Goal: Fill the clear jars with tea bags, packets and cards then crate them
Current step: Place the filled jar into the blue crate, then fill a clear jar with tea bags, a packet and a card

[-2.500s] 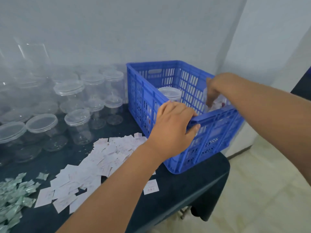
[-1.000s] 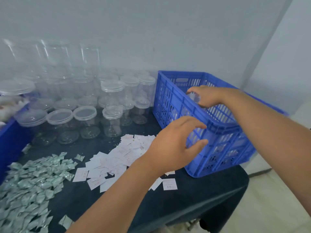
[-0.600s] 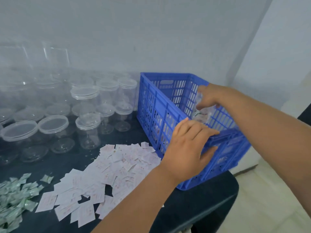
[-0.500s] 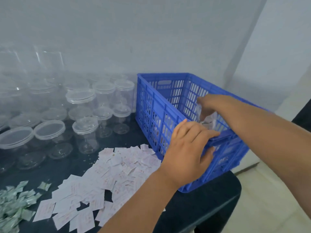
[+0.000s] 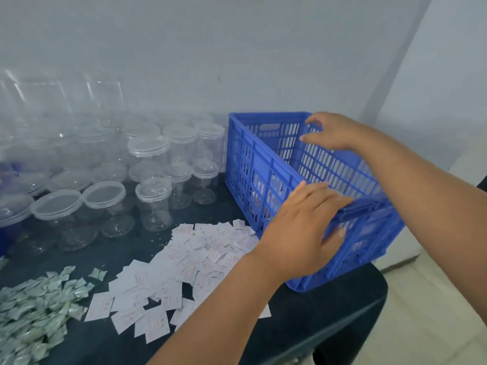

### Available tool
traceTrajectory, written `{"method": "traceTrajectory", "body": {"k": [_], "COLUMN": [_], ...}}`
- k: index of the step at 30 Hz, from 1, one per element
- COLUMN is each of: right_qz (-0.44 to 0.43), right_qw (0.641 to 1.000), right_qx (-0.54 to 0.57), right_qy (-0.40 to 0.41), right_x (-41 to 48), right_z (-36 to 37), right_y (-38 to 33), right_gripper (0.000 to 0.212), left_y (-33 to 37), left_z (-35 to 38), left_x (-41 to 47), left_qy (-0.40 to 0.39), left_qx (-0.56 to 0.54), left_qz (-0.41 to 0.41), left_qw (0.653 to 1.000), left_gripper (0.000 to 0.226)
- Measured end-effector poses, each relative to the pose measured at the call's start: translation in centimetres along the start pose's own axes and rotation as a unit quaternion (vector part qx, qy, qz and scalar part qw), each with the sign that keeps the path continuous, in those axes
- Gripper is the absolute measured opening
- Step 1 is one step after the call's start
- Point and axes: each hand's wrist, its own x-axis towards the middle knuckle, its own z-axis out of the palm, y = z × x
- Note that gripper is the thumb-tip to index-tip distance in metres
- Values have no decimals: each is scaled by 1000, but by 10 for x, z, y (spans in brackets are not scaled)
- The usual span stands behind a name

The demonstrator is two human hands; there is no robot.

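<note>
The blue crate (image 5: 261, 164) stands upright, open side up, on the dark surface (image 5: 324, 327), near its right-hand edge. Its long axis runs from the left hand away toward the wall (image 5: 237, 61). The short end with the handle slot lies farthest from both hands.

The left hand (image 5: 303, 227) grips the near end rim, fingers laid over the top and thumb pressed on the outer face. The right hand (image 5: 329, 131) is at the rim of the right long side, fingers loosely spread and holding nothing. Contact with the rim cannot be confirmed.

Crate contents: only pale shapes show through the slotted side, and they cannot be identified.

Left of the left hand, just beside the crate's base, lies a loose pile of white cards (image 5: 200, 254). Beyond the cards, further left, clear jars (image 5: 152, 198) stand upright in close rows with lids on, some stacked. The nearest ones look empty. Farthest left of the hands, green-and-white packets (image 5: 34, 306) lie in a heap.
</note>
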Motion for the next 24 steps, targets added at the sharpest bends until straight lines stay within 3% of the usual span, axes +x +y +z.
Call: {"method": "traceTrajectory", "body": {"k": [2, 4, 6, 8, 11, 15, 17, 20, 24], "right_qz": [-68, -132, -189, -207, -165, -62, -4, 48, 56], "right_qw": [982, 944, 916, 919, 938, 927, 911, 901, 913], "right_qx": [126, 241, 318, 333, 294, 363, 409, 428, 403], "right_qy": [123, 183, 155, 48, -86, -75, -55, -41, -10], "right_x": [-24, -62, -98, -116, -108, -69, -49, -26, -6], "right_z": [-14, -13, 1, 31, 92, 159, 180, 202, 214], "right_y": [-31, -71, -111, -145, -193, -250, -272, -295, -312], "right_gripper": [43, 29, 29, 35, 61, 105, 121, 131, 120], "left_y": [7, 14, 21, 23, 21, -2, -25, -60, -88], "left_z": [-21, -46, -71, -93, -115, -123, -120, -116, -111], "left_x": [-5, -19, -44, -76, -128, -193, -222, -255, -276], "left_qy": [-20, -10, -10, -33, -48, -19, -10, 19, 85], "left_qx": [25, 41, 43, 44, 78, 45, 79, 135, 102], "left_qz": [23, 42, 17, -50, -130, -298, -372, -421, -444], "left_qw": [999, 998, 999, 997, 987, 953, 925, 897, 886], "left_gripper": [44, 31, 18, 13, 16, 26, 29, 28, 29]}}
